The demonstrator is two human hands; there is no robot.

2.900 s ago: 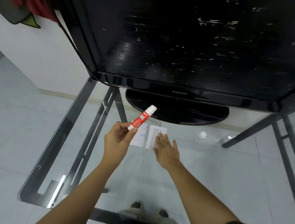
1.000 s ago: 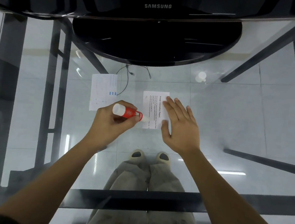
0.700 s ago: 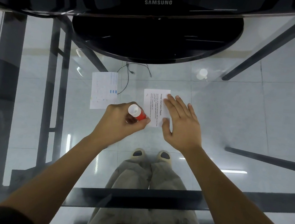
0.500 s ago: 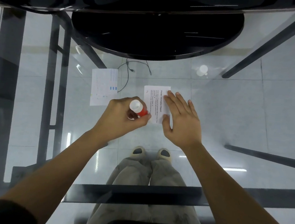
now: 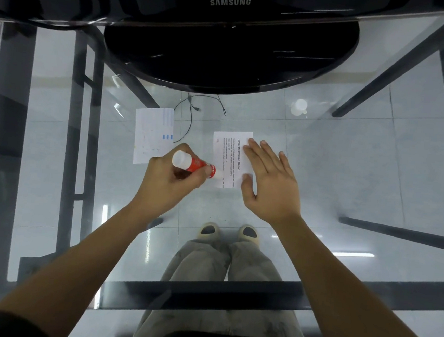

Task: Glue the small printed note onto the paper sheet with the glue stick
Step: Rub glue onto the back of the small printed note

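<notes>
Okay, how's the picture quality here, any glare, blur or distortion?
Head view: sharp in the middle, the heading on the printed note is readable. Ceiling lights glare as streaks on the glass table. Wide-angle bending curves the monitor edge and table legs. The glue stick tip looks slightly blurred.

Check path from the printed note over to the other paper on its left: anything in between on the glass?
The left hand with the glue stick sits in the gap between the printed note and the paper sheet. A thin black cable loops near the sheet's far right corner. Otherwise bare glass.
</notes>
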